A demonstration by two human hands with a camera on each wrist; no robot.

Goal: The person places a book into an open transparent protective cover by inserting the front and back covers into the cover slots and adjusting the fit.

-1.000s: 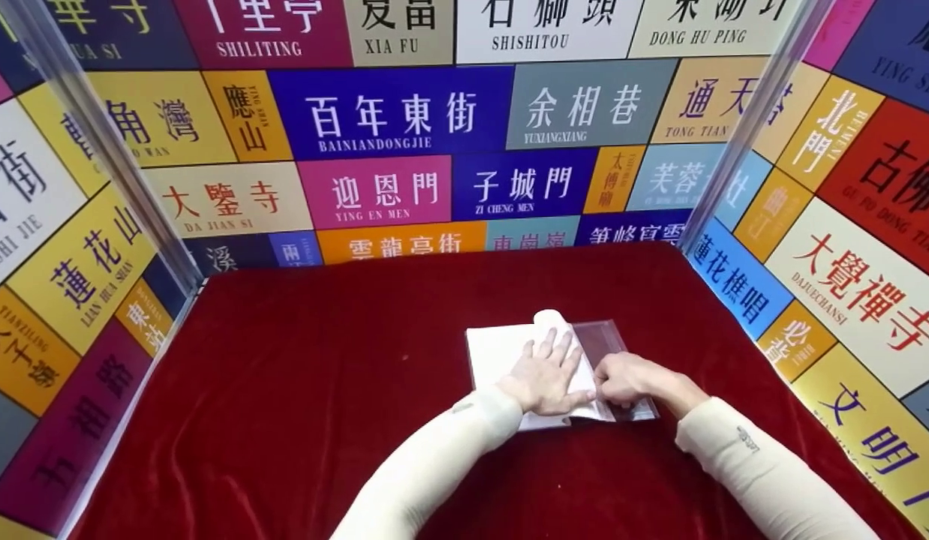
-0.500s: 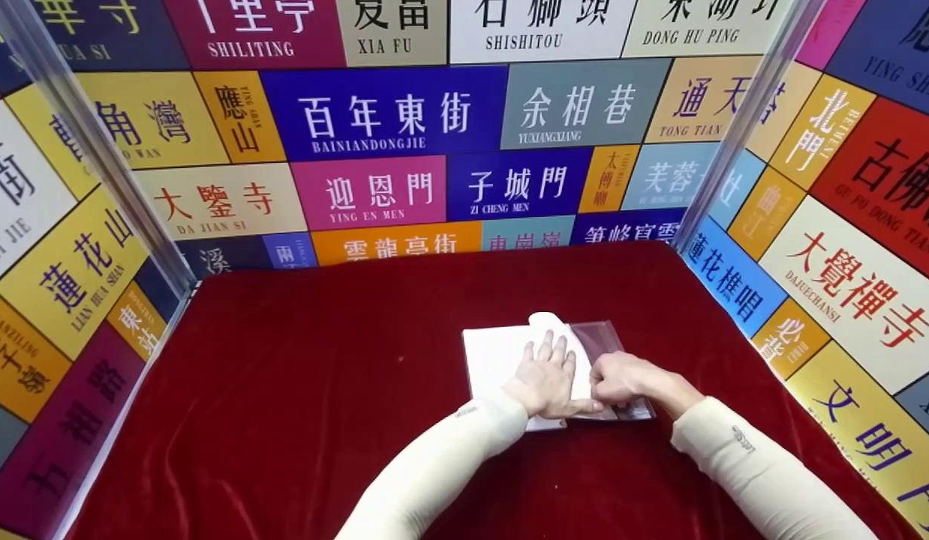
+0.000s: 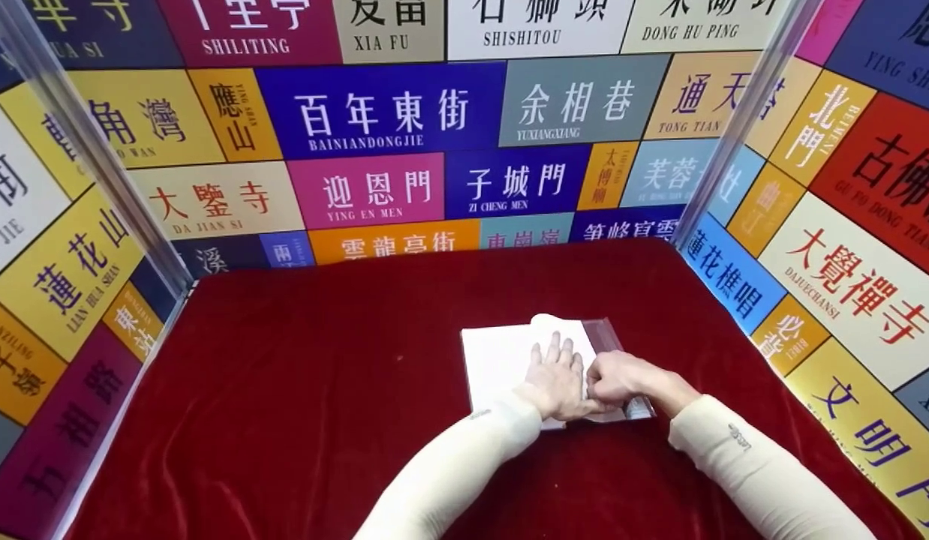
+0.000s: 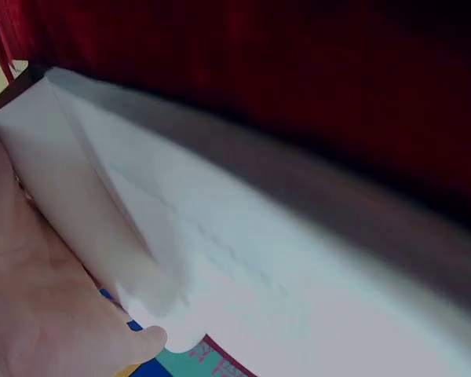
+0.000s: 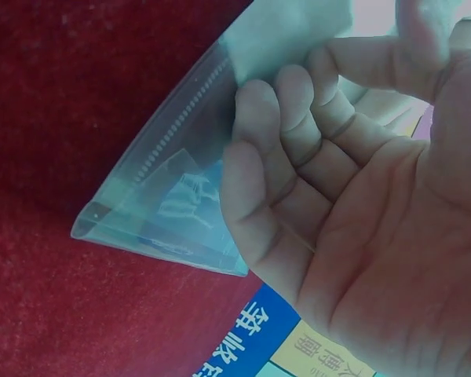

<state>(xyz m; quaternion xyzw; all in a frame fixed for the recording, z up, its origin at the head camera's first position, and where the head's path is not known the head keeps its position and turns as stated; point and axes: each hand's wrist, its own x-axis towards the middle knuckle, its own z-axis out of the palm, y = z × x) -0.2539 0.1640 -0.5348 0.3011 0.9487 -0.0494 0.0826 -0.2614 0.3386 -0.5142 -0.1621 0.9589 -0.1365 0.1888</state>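
Observation:
An open book with white pages (image 3: 491, 360) lies on the cloth, its loose page bulging into a curl (image 3: 542, 321) at the top. My left hand (image 3: 560, 384) rests on the page with its fingers stretched away from me and its thumb pointing right. At the book's right side, my right hand (image 3: 618, 376) has curled fingers and holds the edge of a clear plastic book cover (image 3: 603, 335); its exact pinch is hidden. The right wrist view shows the cover's corner (image 5: 157, 196), with a ridged seam, beyond the fingertips.
Dark red velvet cloth (image 3: 299, 390) covers the table. Upright panels of colourful place-name signs (image 3: 382, 109) enclose its back and sides, with clear corner posts (image 3: 735, 142) at the far corners.
Both hands have drawn closer together: the left hand slid slightly right, the right hand slightly left. The white page now overlaps more of the clear plastic cover.

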